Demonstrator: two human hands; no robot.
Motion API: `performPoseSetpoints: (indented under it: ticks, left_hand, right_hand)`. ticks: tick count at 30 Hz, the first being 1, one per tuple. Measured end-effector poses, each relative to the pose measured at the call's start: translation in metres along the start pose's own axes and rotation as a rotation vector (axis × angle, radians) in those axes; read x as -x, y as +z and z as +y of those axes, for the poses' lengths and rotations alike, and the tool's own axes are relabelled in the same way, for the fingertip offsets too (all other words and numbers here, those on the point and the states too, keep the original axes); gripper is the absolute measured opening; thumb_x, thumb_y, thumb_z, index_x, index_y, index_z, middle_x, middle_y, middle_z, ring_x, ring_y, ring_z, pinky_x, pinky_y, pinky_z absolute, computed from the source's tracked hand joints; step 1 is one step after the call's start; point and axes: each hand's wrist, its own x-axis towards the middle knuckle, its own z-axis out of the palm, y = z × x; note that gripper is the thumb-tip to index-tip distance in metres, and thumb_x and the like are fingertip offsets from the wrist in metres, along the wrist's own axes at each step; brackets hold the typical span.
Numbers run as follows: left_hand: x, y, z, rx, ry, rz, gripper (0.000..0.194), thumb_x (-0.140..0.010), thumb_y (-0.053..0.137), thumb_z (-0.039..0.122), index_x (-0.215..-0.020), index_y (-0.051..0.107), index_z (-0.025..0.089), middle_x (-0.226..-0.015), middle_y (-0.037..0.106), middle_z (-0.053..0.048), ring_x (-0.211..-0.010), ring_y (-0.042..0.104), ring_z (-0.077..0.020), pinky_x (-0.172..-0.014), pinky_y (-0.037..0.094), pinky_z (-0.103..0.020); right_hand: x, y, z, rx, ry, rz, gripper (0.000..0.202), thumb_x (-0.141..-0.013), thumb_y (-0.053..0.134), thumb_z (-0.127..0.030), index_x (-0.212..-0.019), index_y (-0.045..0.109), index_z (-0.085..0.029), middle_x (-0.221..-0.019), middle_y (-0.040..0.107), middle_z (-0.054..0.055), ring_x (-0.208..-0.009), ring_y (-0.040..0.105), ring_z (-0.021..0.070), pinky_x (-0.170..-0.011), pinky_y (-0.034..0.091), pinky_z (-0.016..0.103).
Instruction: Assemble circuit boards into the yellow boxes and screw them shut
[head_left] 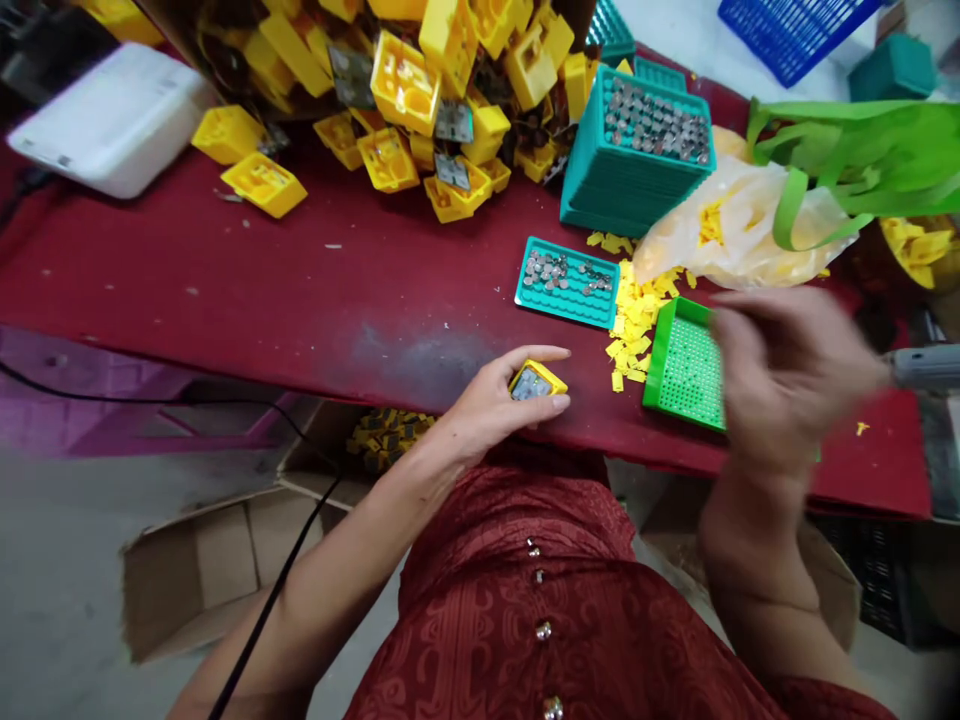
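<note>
My left hand [499, 395] is closed around a small yellow plastic casing [538, 380] with a grey insert in its open face, held over the table's front edge. My right hand [787, 370] is smeared by motion above the right end of a green perforated basket [686, 360]; its fingers are bent, and what they hold, if anything, does not show. Left of that basket lie loose small yellow plastic pieces [634, 325]. Beside them is a teal tray [568, 282] with small round metal parts. A grey cylindrical tool [926, 367] shows just past my right hand.
Yellow casings [405, 85] are heaped at the back. A stack of teal trays [637, 150] stands beside a plastic bag [739, 225] and a green bag [885, 150]. A white box [112, 115] sits far left. A black cable [289, 565] crosses above an open carton [202, 560].
</note>
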Motion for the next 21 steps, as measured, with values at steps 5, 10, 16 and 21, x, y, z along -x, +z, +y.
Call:
performPoseSetpoints:
  ticks: [5, 10, 16, 21]
  left_hand:
    - [-0.004, -0.004, -0.002, 0.089, 0.01, 0.05, 0.073, -0.065, 0.098, 0.03, -0.132, 0.072, 0.014, -0.088, 0.071, 0.0, -0.076, 0.06, -0.0104, -0.069, 0.046, -0.023]
    - [-0.012, -0.01, -0.009, 0.37, 0.053, 0.082, 0.052, -0.072, 0.098, 0.029, -0.117, 0.074, 0.014, -0.104, 0.08, -0.007, -0.094, 0.074, -0.0157, -0.083, 0.057, -0.025]
    - [-0.009, -0.014, -0.008, 0.594, -0.018, 0.044, 0.019, -0.097, 0.073, 0.02, -0.114, 0.076, 0.013, -0.108, 0.082, -0.011, -0.094, 0.082, -0.0218, -0.08, 0.065, -0.029]
    - [-0.005, -0.011, -0.006, 0.621, -0.063, 0.098, 0.024, -0.106, 0.054, 0.015, -0.116, 0.075, 0.012, -0.106, 0.082, -0.011, -0.087, 0.083, -0.0224, -0.078, 0.067, -0.031]
  right_hand:
    - [-0.052, 0.092, 0.027, 0.385, 0.067, -0.477, 0.026, -0.096, 0.055, -0.013, -0.102, 0.08, -0.013, -0.106, 0.078, 0.018, -0.102, 0.072, 0.0325, -0.096, 0.058, 0.05]
    - [-0.063, 0.118, 0.025, 0.581, 0.108, -0.629, 0.043, -0.09, 0.036, 0.003, -0.106, 0.076, -0.003, -0.114, 0.07, 0.029, -0.11, 0.068, 0.039, -0.094, 0.057, 0.055]
    - [-0.05, 0.12, 0.023, 0.602, 0.065, -0.606, 0.041, -0.089, 0.041, 0.001, -0.116, 0.071, 0.002, -0.12, 0.067, 0.033, -0.117, 0.066, 0.0418, -0.1, 0.056, 0.058]
    - [-0.054, 0.128, 0.035, 0.523, 0.094, -0.543, 0.03, -0.093, 0.048, -0.007, -0.111, 0.072, -0.006, -0.115, 0.07, 0.027, -0.111, 0.069, 0.0393, -0.098, 0.057, 0.062]
